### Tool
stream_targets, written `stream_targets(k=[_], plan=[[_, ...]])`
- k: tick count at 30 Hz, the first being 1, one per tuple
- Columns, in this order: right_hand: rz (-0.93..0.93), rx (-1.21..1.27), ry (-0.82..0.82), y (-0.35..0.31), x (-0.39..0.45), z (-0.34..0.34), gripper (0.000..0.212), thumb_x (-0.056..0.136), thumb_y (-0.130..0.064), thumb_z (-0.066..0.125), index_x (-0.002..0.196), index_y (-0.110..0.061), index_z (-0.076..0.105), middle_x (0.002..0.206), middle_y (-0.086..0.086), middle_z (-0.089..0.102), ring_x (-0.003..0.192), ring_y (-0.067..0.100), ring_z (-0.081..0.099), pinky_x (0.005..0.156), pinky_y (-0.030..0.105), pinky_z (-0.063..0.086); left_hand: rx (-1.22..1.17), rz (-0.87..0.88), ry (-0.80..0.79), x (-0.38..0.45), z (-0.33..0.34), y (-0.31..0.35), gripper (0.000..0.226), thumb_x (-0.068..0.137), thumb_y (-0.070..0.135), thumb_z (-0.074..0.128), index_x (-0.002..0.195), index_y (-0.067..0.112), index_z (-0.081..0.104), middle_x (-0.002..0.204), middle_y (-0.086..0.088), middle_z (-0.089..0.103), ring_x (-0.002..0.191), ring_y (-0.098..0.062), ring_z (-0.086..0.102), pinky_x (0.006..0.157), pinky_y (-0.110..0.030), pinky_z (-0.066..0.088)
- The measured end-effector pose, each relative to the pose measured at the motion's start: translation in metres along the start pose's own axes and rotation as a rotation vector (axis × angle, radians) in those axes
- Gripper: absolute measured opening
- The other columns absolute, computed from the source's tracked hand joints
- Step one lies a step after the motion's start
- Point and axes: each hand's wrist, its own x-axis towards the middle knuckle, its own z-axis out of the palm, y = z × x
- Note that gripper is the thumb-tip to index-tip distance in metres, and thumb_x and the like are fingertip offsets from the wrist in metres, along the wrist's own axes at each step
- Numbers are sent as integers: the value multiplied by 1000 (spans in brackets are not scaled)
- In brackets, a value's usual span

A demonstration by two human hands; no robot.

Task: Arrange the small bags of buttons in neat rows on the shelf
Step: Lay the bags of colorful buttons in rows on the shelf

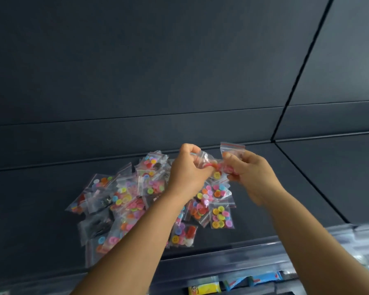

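Note:
A loose heap of several small clear zip bags of coloured buttons (136,201) lies on the dark shelf (41,199). Above the heap's far right side, my left hand (188,173) and my right hand (249,173) are both closed on clear button bags (216,167) held between them. A red-striped bag top (231,146) sticks up above my right fingers. How many bags are in the grip is hard to tell. My left forearm covers the middle of the heap.
The shelf has a dark back wall (136,71) and a seam on the right (307,179). A clear plastic front lip (243,252) runs along the near edge. Below it lie packaged goods, yellow (205,287) and blue (262,278).

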Motion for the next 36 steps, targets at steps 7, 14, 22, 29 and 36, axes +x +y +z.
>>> stream_targets(k=[7,14,22,29,36], plan=[[-44,43,70,1,13,-76,11,81,-23,71,79,-13,70,73,3,71,66,12,65,66,26,53,-233,-65,-91,10,73,33,12,74,22,76,79,19,66,75,4,71,73,-10,66,74,-31,53],[-9,-36,102,19,54,-190,14,85,-29,62,78,-23,72,67,-7,71,69,4,67,74,25,48,-338,-130,-131,32,191,63,6,86,14,61,92,16,63,81,0,75,76,-13,69,78,-33,53],[50,-127,52,38,111,-295,14,85,-12,59,76,-12,70,64,-3,71,58,7,64,58,16,47,-224,-228,21,65,291,85,17,86,15,63,98,23,55,87,5,73,78,-5,68,75,-26,55],[52,-277,32,53,165,-320,14,86,-13,57,78,-15,68,74,-3,74,75,22,71,76,41,57,2,-277,88,96,326,77,22,87,16,64,105,18,51,86,-4,68,66,-3,65,52,-16,47],[-19,-555,48,72,204,-314,3,81,-16,59,84,-18,59,66,-13,64,72,12,64,56,23,46,172,-266,57,125,355,63,37,90,7,55,123,17,41,93,-10,67,73,-18,69,72,-35,57]])
